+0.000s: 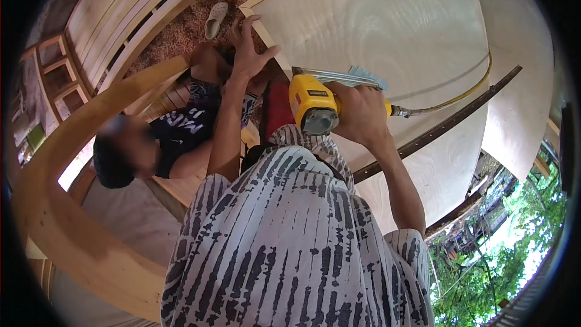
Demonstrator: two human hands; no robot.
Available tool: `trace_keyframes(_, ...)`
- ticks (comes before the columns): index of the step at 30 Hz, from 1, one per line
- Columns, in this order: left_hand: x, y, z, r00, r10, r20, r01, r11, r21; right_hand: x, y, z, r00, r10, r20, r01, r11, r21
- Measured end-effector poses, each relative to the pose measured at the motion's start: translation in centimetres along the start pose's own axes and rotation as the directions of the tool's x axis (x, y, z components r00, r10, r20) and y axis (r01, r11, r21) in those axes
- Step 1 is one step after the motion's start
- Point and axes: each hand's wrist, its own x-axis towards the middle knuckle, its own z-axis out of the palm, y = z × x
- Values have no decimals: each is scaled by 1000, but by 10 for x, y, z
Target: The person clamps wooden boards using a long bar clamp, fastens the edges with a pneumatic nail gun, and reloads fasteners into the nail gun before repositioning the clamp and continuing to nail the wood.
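Far L of frame, above mid-height: wooden rack (63, 67) w/ crosspieces. Lower L: thick timber beam (91, 248), prob. bowed by the lens. Upper L: slatted wood (121, 6). L of centre: 1 other person (184, 124) in dark top, low beside the near forearm. Above, nr top edge: 1 pale clog (216, 19) on brownish ground.

Just R of that, upper centre-L: L hand (245, 52), open, w/ fingers spread & thumb out, at the pale edge strip (264, 36) of the plywood panel (375, 24), nr its upper-L corner. Light touch or firm hold: can't tell.

Centre: yellow nail gun (311, 100), gripped in R hand (363, 112) w/ fingers closed round the handle. Key relation: edge strip up & L of nail gun, much nearer L hand than R; long axis slanting from upper L down to R, toward the gun's nose. Handle & silver magazine (333, 78) running approx. L–R across frame, w/ nose end on L hand's side. Nose touching strip or just above: can't tell.

R of centre: air hose (439, 107) off the handle's end, curving up over the panel; below it, 1 dark bar (439, 127) slanting up to R. Lower R: green foliage (484, 284).
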Motion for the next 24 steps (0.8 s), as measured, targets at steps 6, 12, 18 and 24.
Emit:
trace_keyframes(6,-1,9,-11,995,-72,72,71,997,14,-11,11,12,1000,-2,-22,2,1000,-20)
trace_keyframes(12,-1,13,-8,997,-32,70,30,999,20,-30,21,10,1000,20,-20,-20,1000,-23)
trace_keyframes(18,-22,43,2,999,22,35,-23,999,38,-56,36,15,995,74,66,-74,997,-2)
trace_keyframes(24,-50,53,25,998,31,-47,-24,989,145,-80,44,20,993,97,74,-96,995,-18)
